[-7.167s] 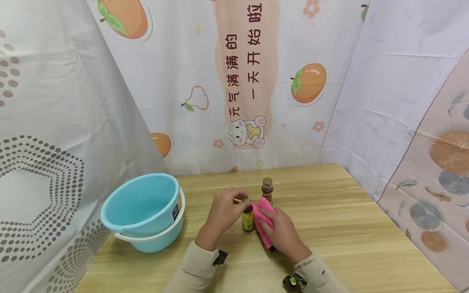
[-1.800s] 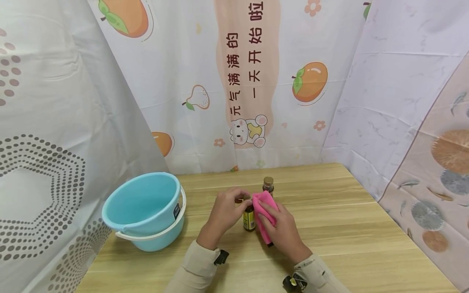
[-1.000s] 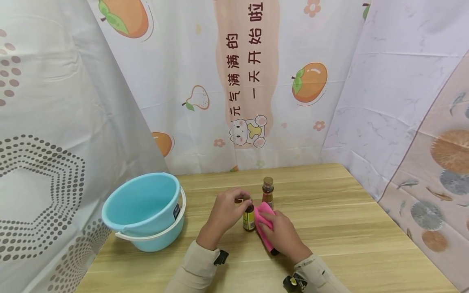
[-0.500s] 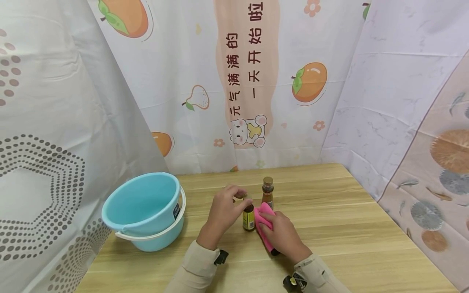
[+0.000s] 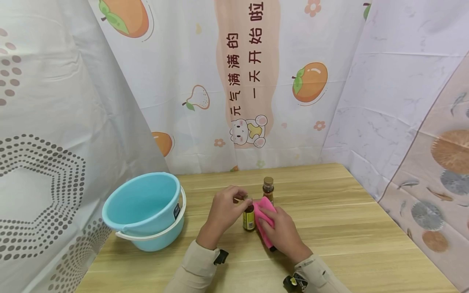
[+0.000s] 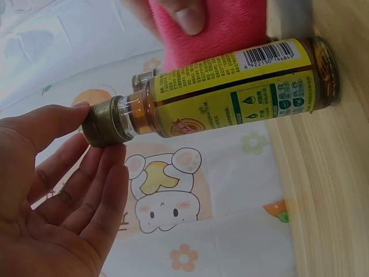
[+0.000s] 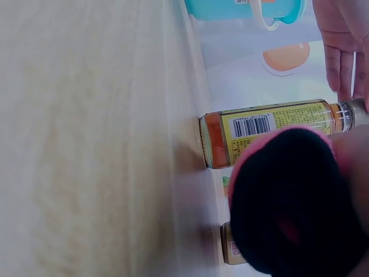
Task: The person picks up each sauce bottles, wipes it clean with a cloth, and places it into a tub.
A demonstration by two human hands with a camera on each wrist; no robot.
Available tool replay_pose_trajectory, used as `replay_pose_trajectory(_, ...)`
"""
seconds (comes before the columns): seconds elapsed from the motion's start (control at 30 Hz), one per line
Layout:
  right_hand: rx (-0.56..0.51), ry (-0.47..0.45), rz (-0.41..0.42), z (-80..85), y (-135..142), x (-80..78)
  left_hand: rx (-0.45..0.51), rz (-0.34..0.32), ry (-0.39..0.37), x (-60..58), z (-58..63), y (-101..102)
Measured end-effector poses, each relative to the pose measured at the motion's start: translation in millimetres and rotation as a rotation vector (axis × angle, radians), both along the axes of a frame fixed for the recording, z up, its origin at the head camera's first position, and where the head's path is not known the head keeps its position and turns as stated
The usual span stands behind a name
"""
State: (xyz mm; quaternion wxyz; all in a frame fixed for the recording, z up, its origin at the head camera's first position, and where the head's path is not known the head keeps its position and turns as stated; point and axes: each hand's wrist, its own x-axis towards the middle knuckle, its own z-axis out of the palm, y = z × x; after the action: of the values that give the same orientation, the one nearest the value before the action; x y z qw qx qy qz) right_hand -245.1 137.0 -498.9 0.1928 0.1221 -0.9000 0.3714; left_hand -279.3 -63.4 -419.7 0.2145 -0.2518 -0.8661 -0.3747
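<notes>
My left hand (image 5: 224, 211) pinches the metal cap (image 6: 106, 122) of a small glass oil bottle (image 5: 248, 219) between thumb and fingertips. The bottle has a yellow label with a barcode and stands upright on the wooden table. In my right hand (image 5: 286, 232) is a folded pink cloth (image 5: 265, 203) with a black edge, pressed at the bottle's right side. The left wrist view shows this fluffy cloth (image 6: 225, 29) over the label's edge, under my thumb. Its dark end (image 7: 288, 202) fills much of the right wrist view and covers part of the bottle.
Just behind the cloth stands a second brown bottle (image 5: 268, 188) with a gold cap, its lower part hidden. A light blue bucket (image 5: 161, 240) with a white handle is at the left of the table (image 5: 348, 236). Printed curtains (image 5: 205, 134) hang around the table.
The cloth and right fingers shift down and back up along the bottle, now slightly higher than half a second ago. My left hand stays at the cap; the bottle keeps its place.
</notes>
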Motion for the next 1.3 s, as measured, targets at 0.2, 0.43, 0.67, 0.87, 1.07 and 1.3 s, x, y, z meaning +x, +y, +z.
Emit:
replay_pose_trajectory(0.2, -0.053, 0.114, -0.001, 3.3, -1.2, 0.3, 0.005, -0.032, -0.006, 0.7, 1.0, 0.1)
replay_pose_trajectory(0.43, -0.08, 0.186, 0.021, 4.4, 0.8, 0.7, -0.003, -0.066, -0.017, -0.5, 1.3, 0.3)
replay_pose_trajectory(0.67, -0.088, 0.118, 0.024, 4.5, 0.4, 0.6, 0.001, -0.074, -0.025, -1.4, -0.4, -0.2)
replay_pose_trajectory(0.87, -0.061, -0.001, 0.009, 3.7, -0.6, 1.0, -0.004, -0.07, -0.029, -0.5, -0.5, -0.2)
replay_pose_trajectory(1.07, 0.01, -0.069, 0.011, -0.4, 0.6, -0.9, -0.009, -0.071, -0.041, -0.5, -0.2, -0.4)
replay_pose_trajectory(1.3, 0.082, -0.112, 0.014, -4.5, 1.3, -1.6, -0.017, -0.068, -0.055, -0.5, 1.0, -0.9)
